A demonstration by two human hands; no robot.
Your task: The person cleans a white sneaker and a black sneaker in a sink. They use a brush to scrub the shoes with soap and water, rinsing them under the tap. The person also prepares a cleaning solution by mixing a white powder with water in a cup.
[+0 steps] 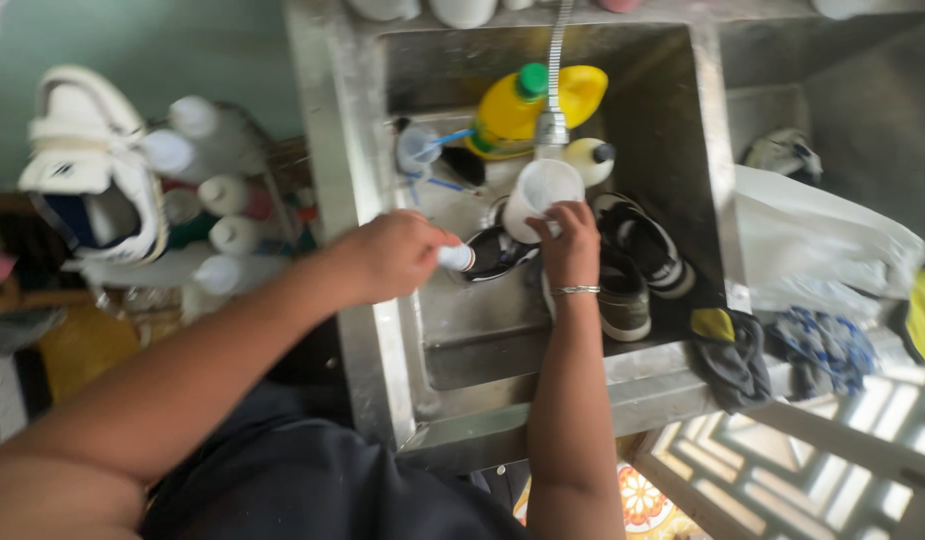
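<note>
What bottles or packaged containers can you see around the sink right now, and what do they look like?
Yellow jug: back of sink, green cap.
White bottle: beside jug, lying, black cap.
White cup: under tap, held by right hand.
Small white bottle: in left hand.
White bottles: left shelf.

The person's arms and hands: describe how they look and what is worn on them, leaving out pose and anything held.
Both forearms are bare, with no sleeves or gloves in view. The right hand has a thin silver bracelet at the wrist. The left hand wears nothing visible. No rings can be made out in the blurred picture.
</note>
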